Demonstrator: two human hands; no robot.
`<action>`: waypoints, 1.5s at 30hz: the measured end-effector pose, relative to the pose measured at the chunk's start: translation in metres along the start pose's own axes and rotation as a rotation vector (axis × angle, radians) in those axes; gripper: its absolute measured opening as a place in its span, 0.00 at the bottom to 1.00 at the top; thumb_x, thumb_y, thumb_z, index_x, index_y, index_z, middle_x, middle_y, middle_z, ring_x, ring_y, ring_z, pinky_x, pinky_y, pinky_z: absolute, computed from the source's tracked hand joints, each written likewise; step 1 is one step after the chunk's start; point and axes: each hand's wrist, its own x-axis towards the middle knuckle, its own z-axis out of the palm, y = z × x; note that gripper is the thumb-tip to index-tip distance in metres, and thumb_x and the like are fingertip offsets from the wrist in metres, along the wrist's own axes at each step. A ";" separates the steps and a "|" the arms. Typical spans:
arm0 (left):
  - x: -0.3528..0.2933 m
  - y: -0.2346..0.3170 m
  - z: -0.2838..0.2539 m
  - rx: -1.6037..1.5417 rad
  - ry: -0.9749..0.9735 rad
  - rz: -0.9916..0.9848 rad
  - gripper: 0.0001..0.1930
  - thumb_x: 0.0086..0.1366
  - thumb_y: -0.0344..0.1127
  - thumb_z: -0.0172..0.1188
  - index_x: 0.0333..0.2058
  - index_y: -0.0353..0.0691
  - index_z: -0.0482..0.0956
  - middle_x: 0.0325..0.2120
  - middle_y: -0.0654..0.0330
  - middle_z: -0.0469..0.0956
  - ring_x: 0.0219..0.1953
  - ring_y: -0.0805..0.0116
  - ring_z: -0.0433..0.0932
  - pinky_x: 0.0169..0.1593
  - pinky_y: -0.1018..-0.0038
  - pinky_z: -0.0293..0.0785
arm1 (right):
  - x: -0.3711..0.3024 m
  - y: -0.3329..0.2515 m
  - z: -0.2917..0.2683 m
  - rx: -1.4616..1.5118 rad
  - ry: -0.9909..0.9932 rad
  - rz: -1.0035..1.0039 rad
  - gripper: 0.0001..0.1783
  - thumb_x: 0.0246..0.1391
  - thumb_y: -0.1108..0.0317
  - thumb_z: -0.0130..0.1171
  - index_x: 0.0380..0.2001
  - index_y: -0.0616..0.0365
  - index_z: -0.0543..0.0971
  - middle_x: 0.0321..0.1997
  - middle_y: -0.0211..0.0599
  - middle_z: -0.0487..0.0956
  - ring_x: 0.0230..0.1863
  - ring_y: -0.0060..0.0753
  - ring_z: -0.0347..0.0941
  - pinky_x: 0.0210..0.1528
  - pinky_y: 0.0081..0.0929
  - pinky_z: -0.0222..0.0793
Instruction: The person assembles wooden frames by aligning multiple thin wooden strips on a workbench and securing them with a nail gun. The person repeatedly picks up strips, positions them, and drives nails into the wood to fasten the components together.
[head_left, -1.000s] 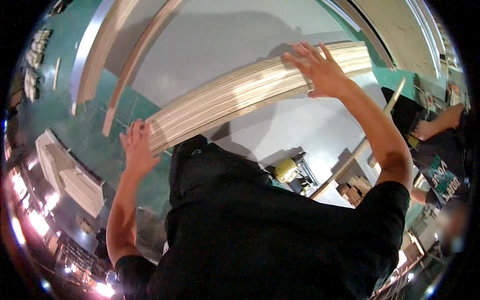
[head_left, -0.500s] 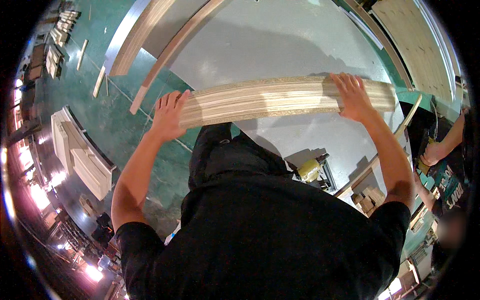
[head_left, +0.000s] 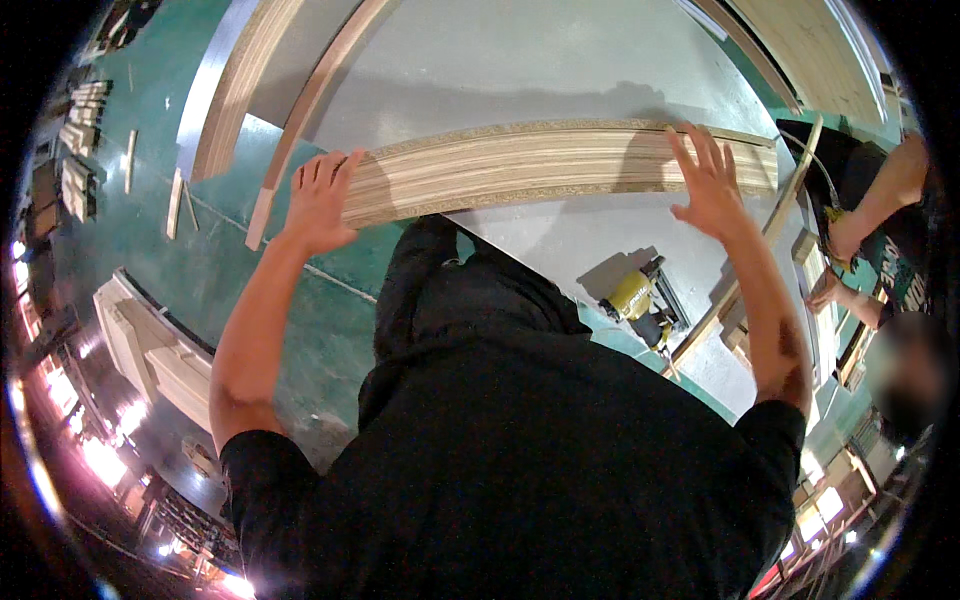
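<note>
A stack of thin wooden strips (head_left: 510, 168), their layered pale and brown edges showing, lies across the grey tabletop in front of me. Against its left end rests my left hand (head_left: 322, 200), fingers a little apart and pointing away from me. Near the right end is my right hand (head_left: 712, 185), fingers spread and thumb out, at the stack's near side; whether it touches the wood I cannot tell. Neither hand is wrapped round anything. A yellow and black nail gun (head_left: 635, 298) lies on the table closer to me, right of my body.
At the right, another person's hand (head_left: 848, 235) holds a tool by a hose. Long boards (head_left: 240, 85) and a narrow wooden strip (head_left: 310, 110) reach over the table's far left. White panels (head_left: 165, 345) lie at the left, above the green floor (head_left: 310, 350).
My right hand's fingers have spread, and its grip on the stack has loosened. My left hand stays at the left end. The view has shifted; the other person has leaned and moved their hands.
</note>
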 end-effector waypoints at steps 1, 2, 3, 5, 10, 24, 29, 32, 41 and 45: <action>0.000 -0.001 0.002 -0.008 0.000 0.007 0.62 0.36 0.36 0.75 0.73 0.51 0.53 0.61 0.55 0.63 0.65 0.49 0.61 0.69 0.51 0.55 | -0.023 -0.010 -0.005 0.073 0.015 0.072 0.63 0.39 0.63 0.79 0.75 0.46 0.52 0.72 0.47 0.60 0.74 0.52 0.56 0.75 0.53 0.51; 0.000 -0.003 0.003 -0.015 0.005 0.008 0.62 0.35 0.36 0.75 0.73 0.51 0.53 0.61 0.55 0.63 0.65 0.49 0.61 0.69 0.51 0.55 | -0.044 -0.020 -0.010 0.144 0.037 0.139 0.60 0.40 0.65 0.78 0.74 0.47 0.55 0.71 0.47 0.62 0.73 0.52 0.57 0.74 0.52 0.54; -0.001 -0.002 0.002 -0.007 0.018 0.008 0.62 0.35 0.36 0.75 0.73 0.51 0.53 0.61 0.55 0.63 0.65 0.49 0.61 0.69 0.50 0.54 | -0.072 -0.023 0.006 0.290 0.025 0.200 0.55 0.41 0.66 0.77 0.72 0.49 0.59 0.67 0.48 0.65 0.69 0.53 0.62 0.71 0.50 0.60; -0.002 0.000 0.002 -0.003 0.048 0.019 0.62 0.35 0.36 0.75 0.73 0.51 0.54 0.60 0.55 0.63 0.65 0.49 0.61 0.68 0.50 0.54 | -0.128 -0.057 0.024 0.578 -0.004 0.397 0.46 0.41 0.66 0.74 0.66 0.49 0.66 0.55 0.52 0.73 0.58 0.59 0.71 0.61 0.53 0.69; 0.002 -0.022 0.032 -0.123 0.168 0.099 0.59 0.34 0.36 0.75 0.71 0.49 0.59 0.58 0.55 0.65 0.63 0.50 0.62 0.67 0.50 0.55 | -0.195 -0.145 0.071 0.493 -0.008 0.506 0.50 0.41 0.71 0.69 0.69 0.57 0.60 0.52 0.57 0.74 0.57 0.63 0.71 0.56 0.54 0.69; -0.006 -0.027 0.016 -0.191 0.213 0.174 0.58 0.38 0.45 0.78 0.71 0.50 0.59 0.60 0.53 0.65 0.65 0.49 0.62 0.67 0.40 0.53 | -0.154 -0.157 0.079 0.450 -0.066 0.891 0.29 0.46 0.57 0.69 0.49 0.62 0.76 0.33 0.53 0.84 0.40 0.57 0.83 0.42 0.48 0.76; -0.041 -0.061 0.009 -0.359 0.295 0.122 0.61 0.38 0.51 0.80 0.72 0.55 0.58 0.67 0.50 0.58 0.72 0.43 0.54 0.71 0.34 0.46 | -0.081 -0.225 -0.072 0.701 -0.229 0.477 0.20 0.47 0.66 0.66 0.42 0.65 0.80 0.33 0.54 0.84 0.38 0.55 0.83 0.41 0.41 0.75; -0.052 -0.083 0.024 -0.403 0.287 0.156 0.62 0.37 0.51 0.82 0.73 0.58 0.57 0.70 0.50 0.53 0.74 0.42 0.50 0.72 0.34 0.46 | -0.041 -0.269 -0.111 0.647 -0.139 0.076 0.23 0.45 0.68 0.67 0.47 0.61 0.79 0.34 0.53 0.83 0.38 0.59 0.81 0.41 0.39 0.74; -0.013 -0.079 0.076 -0.382 0.424 0.278 0.56 0.36 0.50 0.82 0.67 0.59 0.65 0.67 0.51 0.59 0.71 0.44 0.55 0.66 0.33 0.58 | 0.060 -0.346 -0.135 0.500 -0.260 -0.209 0.25 0.45 0.64 0.64 0.50 0.51 0.79 0.36 0.54 0.83 0.42 0.65 0.78 0.45 0.51 0.74; -0.026 -0.070 0.047 -0.318 0.323 0.226 0.51 0.37 0.49 0.80 0.63 0.57 0.68 0.62 0.52 0.63 0.66 0.45 0.60 0.59 0.36 0.67 | 0.080 -0.349 -0.125 0.545 -0.152 -0.329 0.25 0.45 0.65 0.64 0.50 0.53 0.80 0.43 0.51 0.79 0.49 0.59 0.77 0.49 0.48 0.73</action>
